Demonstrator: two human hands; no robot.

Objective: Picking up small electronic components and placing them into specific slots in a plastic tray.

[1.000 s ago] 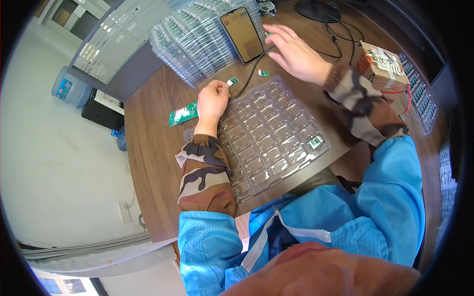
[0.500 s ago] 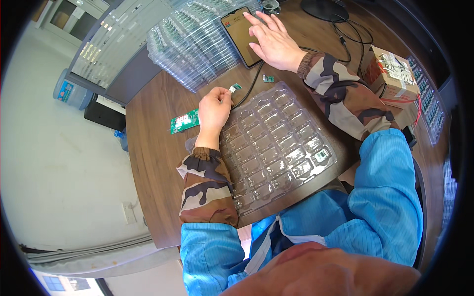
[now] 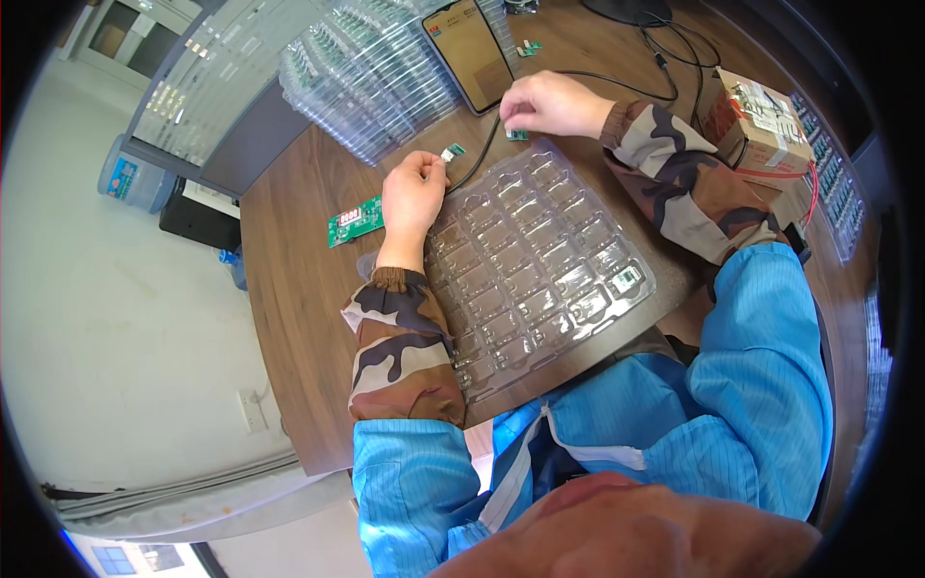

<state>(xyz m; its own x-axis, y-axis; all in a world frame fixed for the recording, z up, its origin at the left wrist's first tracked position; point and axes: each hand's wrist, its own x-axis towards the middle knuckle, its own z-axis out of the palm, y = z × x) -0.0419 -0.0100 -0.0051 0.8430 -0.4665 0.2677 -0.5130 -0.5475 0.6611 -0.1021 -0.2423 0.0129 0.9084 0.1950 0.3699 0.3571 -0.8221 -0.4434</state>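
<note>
My left hand (image 3: 414,200) is closed in a pinch on a small green circuit board with a white end (image 3: 453,152), just beyond the clear tray. A larger green circuit board (image 3: 356,222) lies beside that hand, partly covered by it. My right hand (image 3: 549,104) has its fingers drawn together over another small green circuit board (image 3: 517,136) at the tray's far edge; the fingertips are partly hidden. The clear plastic tray (image 3: 528,255) has rows of pockets, and one small board (image 3: 627,279) sits in its near right pocket.
A phone (image 3: 469,58) with a lit screen leans against stacked clear trays (image 3: 371,82) of boards. A black cable (image 3: 479,162) runs between my hands. Several small boards (image 3: 528,48) lie behind the phone. To the right stands a taped cardboard box (image 3: 761,130).
My right hand has left the phone screen and come down toward me, onto the small board by the tray. My left hand keeps its pinch. The whole view has shifted slightly.
</note>
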